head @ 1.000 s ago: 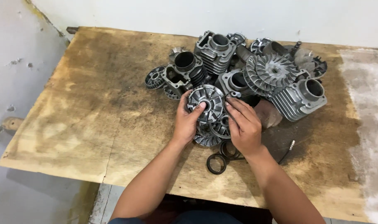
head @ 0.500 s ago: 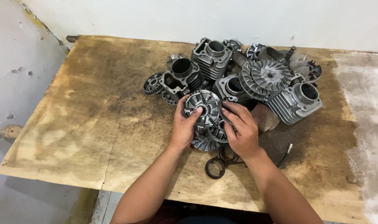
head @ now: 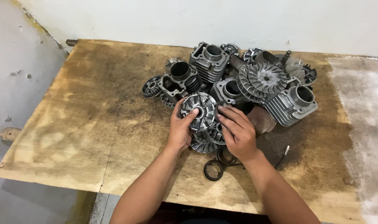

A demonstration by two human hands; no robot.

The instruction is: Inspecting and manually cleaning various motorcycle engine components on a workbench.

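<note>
Both hands on one part. Left hand (head: 181, 129) cups the near-left rim of a round finned pulley disc (head: 200, 109), thumb laid across its face toward the centre hole, fingers curled behind. Right hand (head: 238, 132) comes in from the right, fingertips (head: 222, 111) pressed against the disc's right edge. So the disc is pinched between the two hands, tilted up so its finned face looks at me. I judge it is held that way to show the face.

The disc sits at the near edge of the heap, above two or three similar finned discs (head: 206, 139) stacked flat under the palms. I cannot tell whether it touches them.

Heap behind, crowded, parts touching: a finned engine cylinder (head: 209, 62) far centre, a dark cylinder block (head: 179, 79) left of it, a large fan-bladed flywheel (head: 261, 81) right of centre, a pale cylinder (head: 294, 103) lying on its side far right, a small toothed wheel (head: 151, 86) at the left fringe.

Near side: dark rubber rings (head: 213, 170) lie loose between my forearms, just beside the right wrist.

Room: the stained plywood board (head: 85, 124) is bare across its whole left half. Near edge runs close under the forearms. A thin cable end (head: 283, 152) lies right of the right arm.
</note>
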